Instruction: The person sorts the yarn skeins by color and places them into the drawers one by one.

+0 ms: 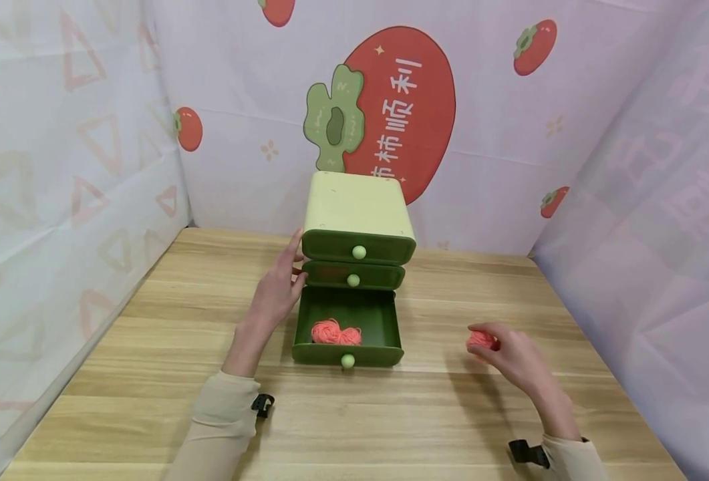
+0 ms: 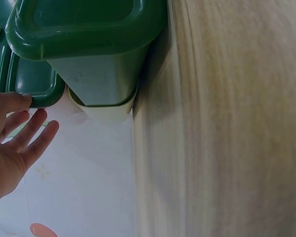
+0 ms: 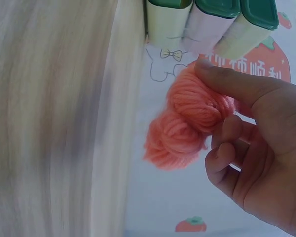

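Note:
A small cabinet [image 1: 357,204] with a pale yellow-green top and dark green drawer fronts stands on the table. Its bottom drawer [image 1: 345,308] is pulled out, and coral-pink yarn [image 1: 328,331] in two lumps lies inside near the front. My left hand [image 1: 277,288] is at the cabinet's left side, its thumb touching the edge of the middle drawer [image 2: 37,81] and its fingers extended. Out to the right, over the table, my right hand [image 1: 513,357] pinches a coral-pink yarn bundle [image 3: 197,103] between thumb and fingers. That bundle is two-lobed, narrow in the middle.
The wood-grain table [image 1: 444,414] extends around the cabinet. Behind it hangs a cloth backdrop [image 1: 240,180] printed with red fruit, and more printed cloth [image 1: 71,180] lines the left and right sides. Round light-green knobs [image 1: 347,361] stick out from the drawer fronts.

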Tool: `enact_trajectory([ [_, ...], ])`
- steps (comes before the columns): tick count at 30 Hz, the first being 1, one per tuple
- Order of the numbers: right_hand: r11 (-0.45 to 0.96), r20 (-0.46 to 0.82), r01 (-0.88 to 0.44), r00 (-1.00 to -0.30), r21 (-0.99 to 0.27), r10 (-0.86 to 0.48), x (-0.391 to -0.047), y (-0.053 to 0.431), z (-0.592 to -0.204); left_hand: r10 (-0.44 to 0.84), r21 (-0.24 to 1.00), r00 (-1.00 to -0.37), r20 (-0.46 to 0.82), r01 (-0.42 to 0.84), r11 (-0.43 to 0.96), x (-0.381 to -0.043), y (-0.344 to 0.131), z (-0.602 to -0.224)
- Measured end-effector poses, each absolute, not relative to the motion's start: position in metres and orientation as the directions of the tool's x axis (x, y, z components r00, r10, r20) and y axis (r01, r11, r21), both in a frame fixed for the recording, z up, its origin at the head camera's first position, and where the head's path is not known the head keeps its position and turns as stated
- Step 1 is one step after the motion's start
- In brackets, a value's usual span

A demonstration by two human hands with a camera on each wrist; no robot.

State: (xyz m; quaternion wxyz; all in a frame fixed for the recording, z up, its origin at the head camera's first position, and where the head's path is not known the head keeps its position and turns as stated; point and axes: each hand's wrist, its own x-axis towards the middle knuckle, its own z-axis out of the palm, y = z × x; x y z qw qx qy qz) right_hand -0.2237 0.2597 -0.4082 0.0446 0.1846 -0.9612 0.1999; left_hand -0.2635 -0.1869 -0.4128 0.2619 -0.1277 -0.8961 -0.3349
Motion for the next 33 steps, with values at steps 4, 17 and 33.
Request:
enact_trajectory([
  [4, 0.848, 0.178, -0.394, -0.919, -0.356, -0.352, -0.224, 0.253, -0.407, 0.053, 0.537, -0.83, 0.556, 0.407, 0.739, -0.262, -0.187, -0.412],
  [17, 0.801, 0.286, -0.518, -0.85, -0.3, -0.442, -0.232, 0.213, -0.411, 0.045, 0.54, -0.832, 0.554, 0.399, 0.741, -0.262, -0.187, -0.413],
  [33, 0.715, 0.393, -0.648, -0.749, -0.264, -0.534, -0.239, 0.171, -0.4, 0.049, 0.527, -0.822, 0.568, 0.409, 0.746, -0.263, -0.186, -0.413],
])
